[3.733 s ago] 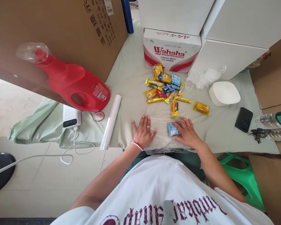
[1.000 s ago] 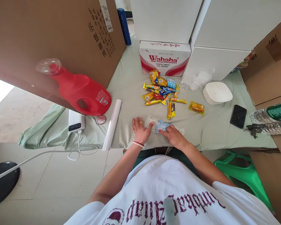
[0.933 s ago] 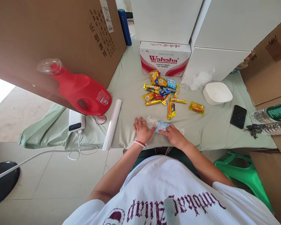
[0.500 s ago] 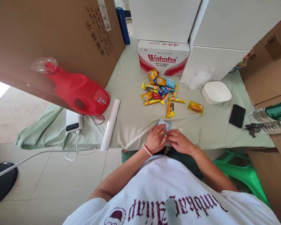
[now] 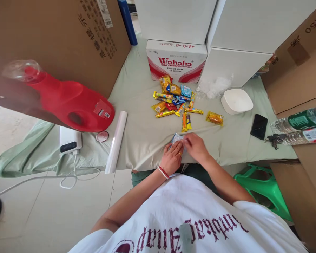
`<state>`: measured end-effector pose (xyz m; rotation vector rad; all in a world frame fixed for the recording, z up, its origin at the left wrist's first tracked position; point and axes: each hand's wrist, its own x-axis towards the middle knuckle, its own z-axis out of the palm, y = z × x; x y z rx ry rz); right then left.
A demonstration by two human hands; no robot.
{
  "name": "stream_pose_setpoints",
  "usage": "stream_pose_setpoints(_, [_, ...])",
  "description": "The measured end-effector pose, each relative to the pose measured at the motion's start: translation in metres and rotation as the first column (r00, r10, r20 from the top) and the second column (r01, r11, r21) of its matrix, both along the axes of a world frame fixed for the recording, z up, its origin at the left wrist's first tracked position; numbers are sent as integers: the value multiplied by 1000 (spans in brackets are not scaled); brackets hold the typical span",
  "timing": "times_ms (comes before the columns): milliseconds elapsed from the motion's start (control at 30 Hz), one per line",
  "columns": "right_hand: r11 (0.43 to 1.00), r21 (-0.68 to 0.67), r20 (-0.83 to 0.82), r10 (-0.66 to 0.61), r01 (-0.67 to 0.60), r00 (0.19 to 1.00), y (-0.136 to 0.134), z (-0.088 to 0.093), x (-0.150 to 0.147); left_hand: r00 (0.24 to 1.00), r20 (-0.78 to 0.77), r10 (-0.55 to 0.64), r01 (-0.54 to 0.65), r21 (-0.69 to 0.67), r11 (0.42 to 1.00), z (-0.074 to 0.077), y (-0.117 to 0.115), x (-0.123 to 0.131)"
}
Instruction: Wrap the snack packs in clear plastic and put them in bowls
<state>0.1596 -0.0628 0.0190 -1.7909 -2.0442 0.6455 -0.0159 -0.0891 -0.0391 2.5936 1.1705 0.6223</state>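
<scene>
A small blue packet lies near the front edge of the cloth-covered table, partly covered by crinkled clear plastic wrap. My left hand presses on both from the near side, its fingers laid across them. At the packet's right side, my right hand has its fingertips closed on the wrap; they are slightly blurred. Just beyond my hands are two small snack sticks, with a heap of yellow, blue and red snack packets behind them. One yellow-wrapped cake lies apart to the right.
A white roll, a power bank and a big red jug are on the left. A Wahaba-style carton stands behind the snacks. To the right are a white bowl, a phone and bottles.
My right hand has lifted and moved up against the packet's right side, folding the wrap leftward over it. My left hand still holds the packet down. The camera view has shifted slightly.
</scene>
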Motion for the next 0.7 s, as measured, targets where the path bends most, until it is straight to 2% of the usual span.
stream_pose_setpoints(100, [994, -49, 103, 105, -100, 989, 18, -4, -36, 999, 40, 17, -17, 0, 1000, -2, -5, -10])
stream_pose_setpoints(200, [983, 37, 166, 171, -179, 971, 19, -12, -57, 988, 118, 95, -106, 85, 991, -4, -18, -36])
stream_pose_setpoints(267, [976, 102, 194, 170, -192, 966, 14, -16, -61, 976, 169, 138, -161, 129, 979, -4, -26, -58])
stream_pose_setpoints(333, [971, 110, 215, 185, -212, 959, 8, -19, -61, 961, 191, 199, -228, 139, 964, -4, -27, -76])
stream_pose_setpoints(467, [970, 84, 207, 207, -228, 956, 4, -22, -57, 928, 198, 315, -343, 132, 930, -7, -10, -86])
stream_pose_setpoints(533, [981, 99, 138, 151, -166, 979, 7, -20, -45, 916, 194, 352, -377, 112, 919, -10, 3, -80])
stream_pose_setpoints(600, [988, 154, 41, 21, -27, 999, 16, -15, -12, 908, 184, 377, -394, 66, 917, -14, 14, -73])
stream_pose_setpoints(667, [953, 234, -39, -190, 194, 981, 36, -5, 44, 908, 166, 384, -393, 22, 919, -17, 19, -67])
stream_pose_setpoints(700, [909, 277, -51, -309, 310, 950, 49, 1, 80, 911, 156, 382, -388, 12, 922, -18, 20, -66])
